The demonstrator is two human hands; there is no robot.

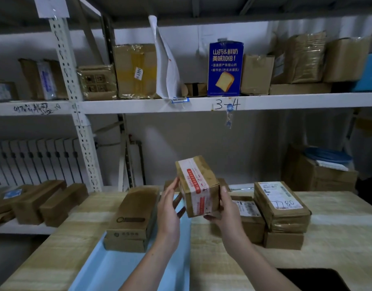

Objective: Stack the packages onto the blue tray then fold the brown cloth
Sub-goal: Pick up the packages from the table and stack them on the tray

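You are standing at a pale wood-grain desk [338, 238] in a dim storeroom, with white metal shelving [180, 105] running along the wall behind it. The upper shelf carries brown cartons, a white mailer bag and a blue bread carton [225, 69]; "3-4" is written on its front edge. A low shelf at the left holds more brown boxes, with a row of white radiator fins behind them.

The blue tray [109, 267] lies on the desk in front of you, running away from you, and one long brown box [131, 219] already sits on its far part. To the right of the tray, a stack of packages [281, 215] rests on the desk, the top one bearing a white label marked with a handwritten number.

You hold a taped box [198, 185] up above the tray's far end, tilted, between both hands. Your left hand [169, 211] is at its left side with the fingers nearly straight; whether the fingertips press the cardboard is hard to tell. Your right hand [225, 208] cups the lower right corner, fingers curled beneath it.

The far end of the tray is hidden behind your hands and the boxes. A dark shape [310, 278] at the desk's near right corner is cut off by the frame, and you cannot tell what it is. Print on the labels is too blurred to read.
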